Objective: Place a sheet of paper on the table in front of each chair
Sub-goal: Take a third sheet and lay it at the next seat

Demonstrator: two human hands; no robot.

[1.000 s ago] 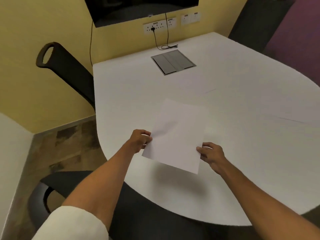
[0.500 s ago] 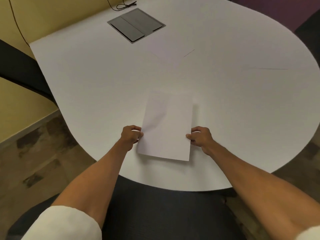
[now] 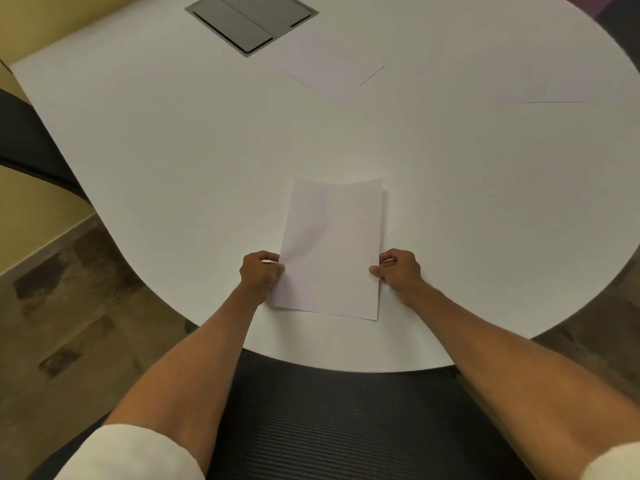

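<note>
The white rectangular sheet of paper (image 3: 332, 251) lies on the round white table (image 3: 173, 150) before the black mesh chair (image 3: 329, 420) — left hand (image 3: 259, 271) and right hand (image 3: 398, 270) pinching its side edges. Best to square it, then let go flat — no dragging.

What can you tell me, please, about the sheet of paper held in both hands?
The sheet is plain white, blank paper, rectangular, its long side pointing away from the person. It lies almost flat on the white table near the front edge, above a dark chair, its far edge slightly curled up. The left hand pinches its left edge, the right hand its right edge.
</note>
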